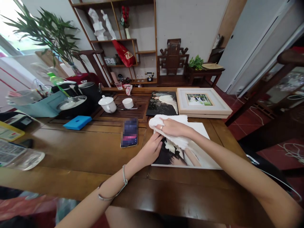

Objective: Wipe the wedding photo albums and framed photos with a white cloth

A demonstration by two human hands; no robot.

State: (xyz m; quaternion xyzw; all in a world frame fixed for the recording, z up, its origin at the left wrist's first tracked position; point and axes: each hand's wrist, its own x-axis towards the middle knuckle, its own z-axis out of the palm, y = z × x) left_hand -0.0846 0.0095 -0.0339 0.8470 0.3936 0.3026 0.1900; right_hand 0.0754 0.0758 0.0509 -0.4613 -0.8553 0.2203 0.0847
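A photo panel point(169, 158) with a dark and white picture lies flat on the wooden table in front of me. Bunched over its upper part is a white cloth point(181, 139), which my right hand point(172, 127) grips and presses down; a ring shows on one finger. My left hand point(152, 147) rests at the panel's left edge, fingers stretched toward the cloth and holding nothing. The cloth and right arm hide part of the picture. Left of my hands lies a phone point(129, 133) with its screen lit and blurred.
Behind the panel lie a dark photo panel point(163, 103) and a pale wooden picture frame point(204, 100). A lidded white cup point(107, 104) and a small white cup point(128, 103) stand on the tea tray point(140, 110). A blue box point(78, 122) sits further left.
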